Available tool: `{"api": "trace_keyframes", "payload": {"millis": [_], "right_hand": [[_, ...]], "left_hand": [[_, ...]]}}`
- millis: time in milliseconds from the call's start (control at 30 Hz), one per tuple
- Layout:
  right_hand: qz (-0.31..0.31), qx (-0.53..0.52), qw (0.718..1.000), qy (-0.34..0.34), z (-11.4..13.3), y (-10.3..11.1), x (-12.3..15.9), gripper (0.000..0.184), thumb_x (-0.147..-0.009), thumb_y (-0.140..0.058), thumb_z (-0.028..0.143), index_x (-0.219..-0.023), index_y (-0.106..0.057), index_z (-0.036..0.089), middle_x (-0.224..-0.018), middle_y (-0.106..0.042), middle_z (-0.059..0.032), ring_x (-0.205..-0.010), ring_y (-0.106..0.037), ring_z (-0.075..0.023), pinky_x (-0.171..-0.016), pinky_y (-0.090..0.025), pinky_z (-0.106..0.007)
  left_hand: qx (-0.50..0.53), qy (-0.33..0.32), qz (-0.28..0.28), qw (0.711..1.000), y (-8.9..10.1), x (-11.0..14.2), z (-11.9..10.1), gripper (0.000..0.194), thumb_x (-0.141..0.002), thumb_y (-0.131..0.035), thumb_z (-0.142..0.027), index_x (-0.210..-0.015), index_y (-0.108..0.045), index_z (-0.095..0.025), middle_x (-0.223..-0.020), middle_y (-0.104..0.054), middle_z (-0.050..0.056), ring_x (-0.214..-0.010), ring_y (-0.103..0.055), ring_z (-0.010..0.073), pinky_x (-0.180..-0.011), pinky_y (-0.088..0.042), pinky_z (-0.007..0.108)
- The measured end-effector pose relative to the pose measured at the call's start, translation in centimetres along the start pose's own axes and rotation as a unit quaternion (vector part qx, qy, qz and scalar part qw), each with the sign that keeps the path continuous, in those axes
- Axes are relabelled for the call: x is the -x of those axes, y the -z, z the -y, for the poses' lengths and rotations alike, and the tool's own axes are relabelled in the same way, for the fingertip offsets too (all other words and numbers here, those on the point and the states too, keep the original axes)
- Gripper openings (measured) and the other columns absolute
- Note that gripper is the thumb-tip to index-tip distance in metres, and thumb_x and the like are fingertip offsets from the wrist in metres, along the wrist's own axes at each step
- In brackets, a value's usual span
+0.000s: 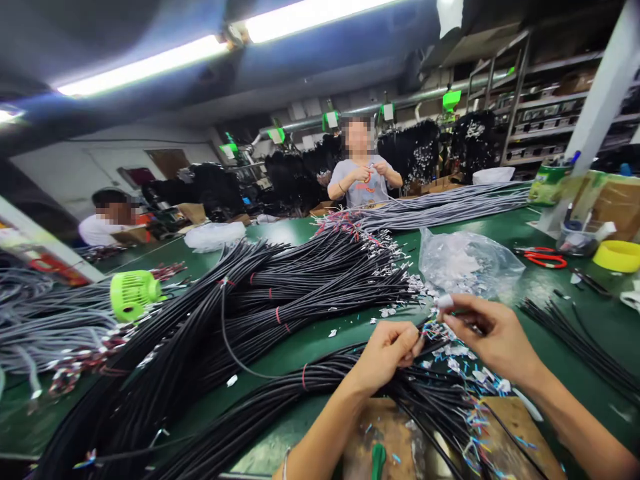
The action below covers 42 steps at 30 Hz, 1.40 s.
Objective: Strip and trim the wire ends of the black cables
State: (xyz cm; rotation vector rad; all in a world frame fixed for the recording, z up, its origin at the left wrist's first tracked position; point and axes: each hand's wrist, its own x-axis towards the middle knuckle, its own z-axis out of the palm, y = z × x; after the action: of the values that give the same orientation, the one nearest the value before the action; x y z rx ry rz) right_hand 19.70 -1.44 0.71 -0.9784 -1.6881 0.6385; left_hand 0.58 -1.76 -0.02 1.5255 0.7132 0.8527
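From the head view I am keeping my eye on the coloured wires (427,327), since they are lying in the gap between the two hands. My left hand (393,347) is pinching them, thumb and fingers together, so from that grip the wires are lying just beside the fingertips, on the right. As far as I am making out, their long axis is running across, from the left fingertips toward the right hand (487,327), with the tips splaying. The left hand is therefore the nearer one, touching; the right is sitting just past the tips and slightly higher in view. Its thumb and forefinger are almost meeting by a white piece (444,303), and I cannot tell whether that grip is clamping anything or whether the white piece is wrapping the fingertip. Below the hands, a bundle of black cables (330,375) is lying on the green worktop (310,339), slanting toward lower left, and white scraps (454,364) are lying around the wire ends. A clear plastic bag (463,263) is resting beyond the right hand.
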Motion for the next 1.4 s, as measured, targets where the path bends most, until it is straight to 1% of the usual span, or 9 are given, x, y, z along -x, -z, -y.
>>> {"api": "trace_keyframes", "payload": {"millis": [133,200,367,567,733,867,1067,1233,1400], "right_hand": [[-0.073,0.053,0.996,-0.019,-0.8,1.1,-0.9,0.03,-0.08,-0.057,0.038,-0.096,-0.062,0.014,-0.083,-0.069,-0.008,-0.068,-0.066,-0.0174,-0.059,-0.051,-0.026],[-0.078,0.072,0.994,-0.024,-1.1,1.4,-1.1,0.03,-0.083,-0.053,0.041,-0.088,-0.064,0.014,-0.072,-0.066,-0.005,-0.061,-0.061,-0.0153,-0.055,-0.047,-0.025],[-0.032,0.118,0.992,-0.024,-1.2,1.2,-1.4,0.045,-0.092,-0.038,0.043,-0.065,-0.062,0.017,-0.04,-0.039,0.0052,-0.037,-0.037,-0.0093,-0.042,-0.029,-0.022],[0.012,0.156,0.988,-0.001,-1.7,0.9,-1.4,0.038,-0.093,-0.035,0.037,-0.066,-0.056,0.019,-0.053,-0.054,0.0021,-0.045,-0.045,-0.0109,-0.051,-0.032,-0.023],[0.043,0.192,0.98,0.01,-2.2,0.6,-1.2,0.026,-0.09,-0.04,0.03,-0.07,-0.053,0.02,-0.06,-0.059,0.0003,-0.052,-0.052,-0.0139,-0.055,-0.033,-0.024],[0.052,0.217,0.975,0.006,-2.1,0.7,-1.1,0.023,-0.089,-0.041,0.026,-0.07,-0.054,0.021,-0.061,-0.06,-0.0007,-0.054,-0.054,-0.0153,-0.056,-0.032,-0.025],[0.058,0.226,0.972,-0.001,-2.1,0.5,-1.1,0.021,-0.087,-0.042,0.024,-0.072,-0.056,0.021,-0.063,-0.063,-0.0018,-0.057,-0.057,-0.017,-0.056,-0.035,-0.026],[0.067,0.187,0.98,0.021,-1.2,-0.1,-0.8,0.022,-0.087,-0.045,0.026,-0.072,-0.06,0.02,-0.064,-0.065,-0.0007,-0.057,-0.058,-0.0155,-0.055,-0.041,-0.026],[0.041,0.146,0.988,0.029,-0.6,-0.8,-0.2,0.02,-0.086,-0.049,0.029,-0.086,-0.065,0.018,-0.075,-0.069,-0.0027,-0.062,-0.063,-0.0163,-0.056,-0.049,-0.026]], "left_hand": [[-0.057,0.037,0.02,0.997,-0.2,-0.2,0.3,0.056,-0.084,-0.034,-0.062,-0.057,-0.045,-0.015,-0.049,-0.042,-0.002,-0.04,-0.037,0.007,-0.042,-0.029,0.02],[-0.134,0.052,0.007,0.99,-0.6,-0.3,0.8,0.05,-0.087,-0.036,-0.053,-0.063,-0.053,-0.013,-0.055,-0.051,0.002,-0.045,-0.047,0.0102,-0.046,-0.037,0.022],[-0.401,0.05,-0.097,0.91,-1.1,-0.8,2.2,0.009,-0.076,-0.061,-0.021,-0.08,-0.067,-0.016,-0.082,-0.063,0.006,-0.078,-0.058,0.0194,-0.075,-0.042,0.031],[-0.539,0.087,-0.075,0.834,-1.4,-1.4,2.6,0.009,-0.07,-0.067,-0.018,-0.08,-0.069,-0.018,-0.083,-0.066,0.008,-0.088,-0.059,0.0267,-0.08,-0.041,0.037],[-0.568,0.082,-0.055,0.817,-1.8,-1.8,2.7,0.019,-0.07,-0.069,-0.021,-0.088,-0.064,-0.019,-0.089,-0.065,0.007,-0.088,-0.058,0.024,-0.077,-0.042,0.032],[-0.552,0.071,-0.06,0.829,-1.5,-2.1,3.2,0.011,-0.068,-0.067,-0.022,-0.075,-0.061,-0.018,-0.077,-0.062,0.005,-0.078,-0.057,0.0222,-0.071,-0.042,0.031],[-0.461,0.023,-0.096,0.882,-1.1,-2.2,3.1,0.018,-0.075,-0.058,-0.024,-0.061,-0.049,-0.017,-0.06,-0.049,-0.002,-0.062,-0.05,0.0136,-0.061,-0.038,0.024],[-0.341,-0.008,-0.159,0.927,-1.0,-1.7,2.1,0.022,-0.088,-0.043,-0.036,-0.085,-0.049,-0.015,-0.064,-0.047,-0.004,-0.049,-0.046,0.0075,-0.047,-0.038,0.018],[-0.074,-0.05,-0.155,0.984,-0.9,-0.8,1.0,0.041,-0.085,-0.053,-0.035,-0.12,-0.047,-0.016,-0.072,-0.054,-0.001,-0.046,-0.042,0.0048,-0.042,-0.035,0.015]]}}
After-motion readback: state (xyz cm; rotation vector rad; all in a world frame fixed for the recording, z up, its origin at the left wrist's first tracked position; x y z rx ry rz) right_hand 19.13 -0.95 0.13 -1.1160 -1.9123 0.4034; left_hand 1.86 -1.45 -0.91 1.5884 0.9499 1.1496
